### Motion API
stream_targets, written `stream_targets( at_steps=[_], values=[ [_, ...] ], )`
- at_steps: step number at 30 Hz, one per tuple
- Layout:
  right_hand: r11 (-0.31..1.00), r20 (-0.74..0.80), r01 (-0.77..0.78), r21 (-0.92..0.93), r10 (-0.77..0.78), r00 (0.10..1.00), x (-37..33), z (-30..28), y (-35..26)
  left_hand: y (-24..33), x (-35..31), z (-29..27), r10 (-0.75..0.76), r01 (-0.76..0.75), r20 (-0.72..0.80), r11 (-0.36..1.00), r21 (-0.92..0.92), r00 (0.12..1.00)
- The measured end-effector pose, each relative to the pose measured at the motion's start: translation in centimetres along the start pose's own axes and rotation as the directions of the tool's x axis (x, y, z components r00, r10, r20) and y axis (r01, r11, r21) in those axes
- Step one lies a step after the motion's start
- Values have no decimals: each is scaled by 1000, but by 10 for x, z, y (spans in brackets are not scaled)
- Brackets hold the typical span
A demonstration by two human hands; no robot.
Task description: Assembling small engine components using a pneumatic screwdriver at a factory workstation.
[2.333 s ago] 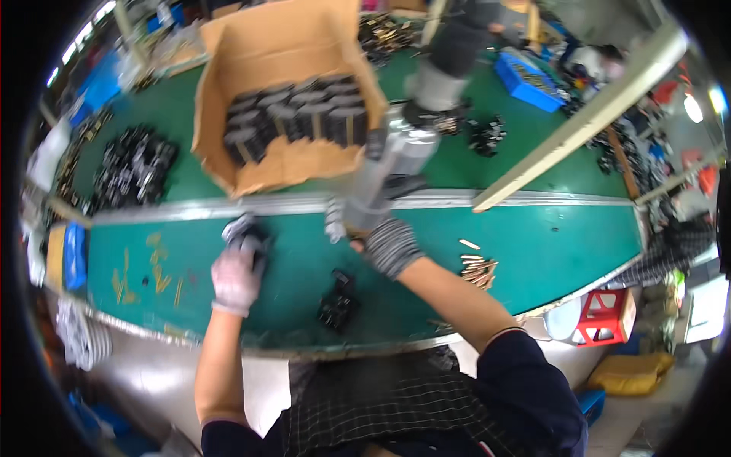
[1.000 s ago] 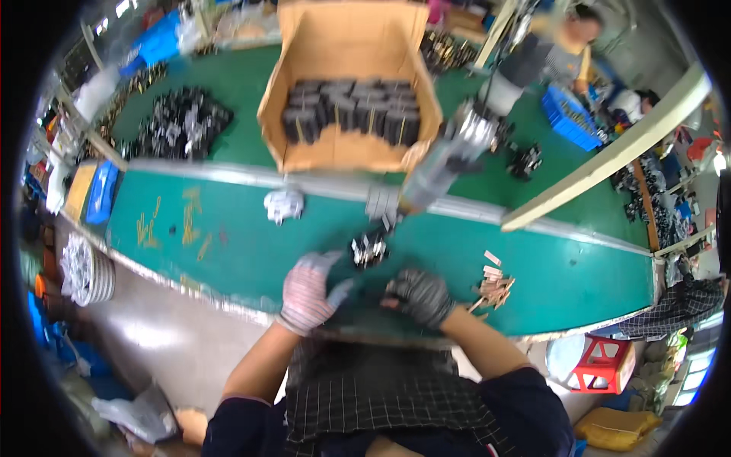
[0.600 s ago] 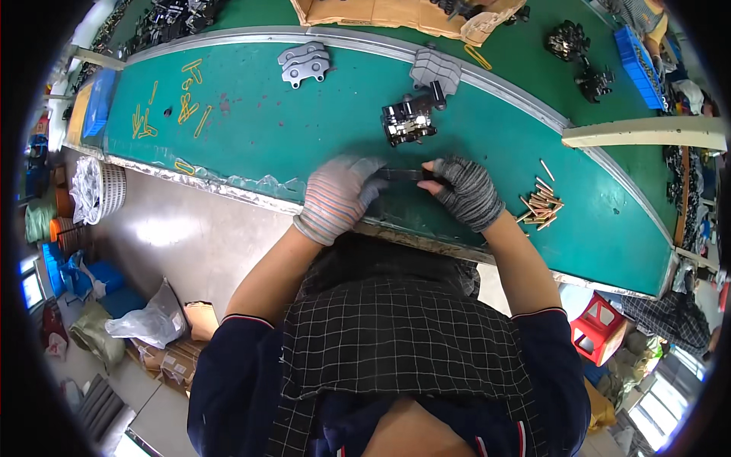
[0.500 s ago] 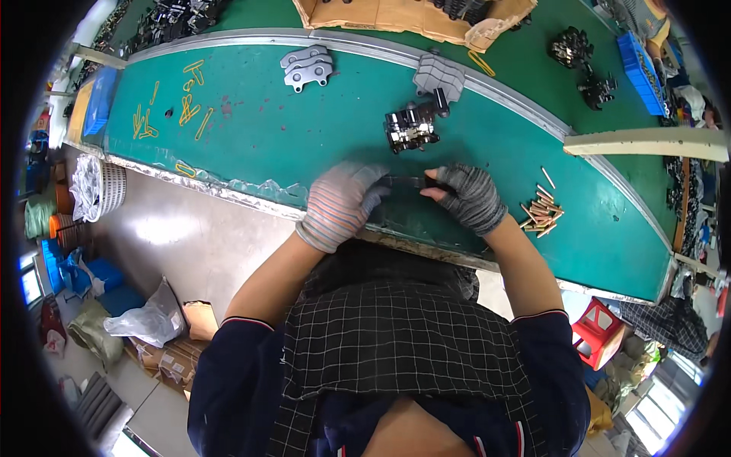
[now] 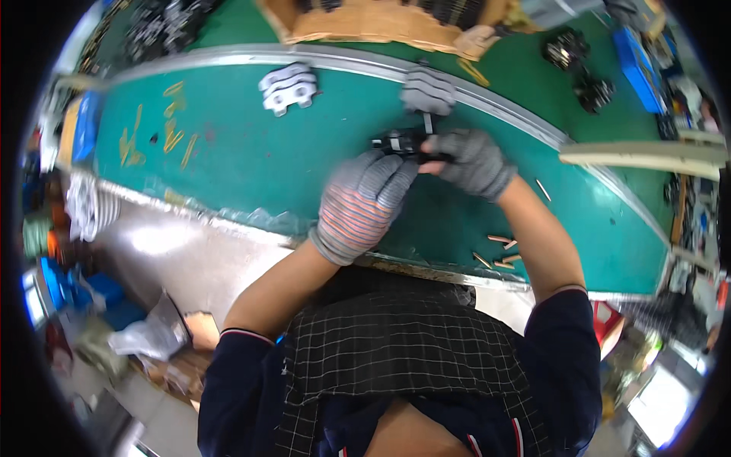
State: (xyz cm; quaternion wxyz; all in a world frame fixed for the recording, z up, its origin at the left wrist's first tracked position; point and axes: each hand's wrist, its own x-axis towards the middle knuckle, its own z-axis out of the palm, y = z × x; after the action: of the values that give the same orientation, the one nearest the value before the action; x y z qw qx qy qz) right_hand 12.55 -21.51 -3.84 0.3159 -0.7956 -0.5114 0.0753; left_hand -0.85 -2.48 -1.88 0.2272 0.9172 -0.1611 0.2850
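Note:
A black brake caliper (image 5: 397,142) lies on the green bench in front of me, partly covered by my fingers and smeared by motion. My left hand (image 5: 364,199), in a striped grey glove, has its fingers curled against the near side of the caliper. On its right side, my gloved right hand (image 5: 474,161) pinches a black metal part (image 5: 437,158) between bare thumb and fingertips; its outline merges with the caliper. Just beyond stands a stack of grey brake pads (image 5: 428,91). More brake pads (image 5: 289,89) lie farther left.
Yellow wire clips (image 5: 173,126) are scattered at the bench's left. Copper-coloured pins (image 5: 504,260) lie beside my right forearm, which hides part of the pile. Behind the metal rail (image 5: 228,55) stand an open cardboard box (image 5: 373,29) and a blue bin (image 5: 638,72). A pale bar (image 5: 640,154) juts in from the right.
Both hands have moved forward from the bench's near edge to the caliper, bringing a blurred black part along. My right forearm now covers part of the pin pile. The whole view has shifted slightly.

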Motion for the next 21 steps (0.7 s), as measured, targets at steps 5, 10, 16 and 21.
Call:
stream_targets(
  at_steps=[5,10,16,21],
  values=[
    [876,-30,-421,236,439,898,34,25,-31,-57,27,9,162,-188,192,974,126,968],
    [907,-175,-375,192,408,896,-20,-16,-18,-78,58,28,148,-169,147,976,139,978],
    [452,-268,-762,-463,748,607,-145,-80,11,-83,46,28,-6,-18,94,969,245,996],
    [593,-214,-684,-425,668,713,-163,-89,19,-50,34,11,-479,511,180,829,-229,859]
  ],
)
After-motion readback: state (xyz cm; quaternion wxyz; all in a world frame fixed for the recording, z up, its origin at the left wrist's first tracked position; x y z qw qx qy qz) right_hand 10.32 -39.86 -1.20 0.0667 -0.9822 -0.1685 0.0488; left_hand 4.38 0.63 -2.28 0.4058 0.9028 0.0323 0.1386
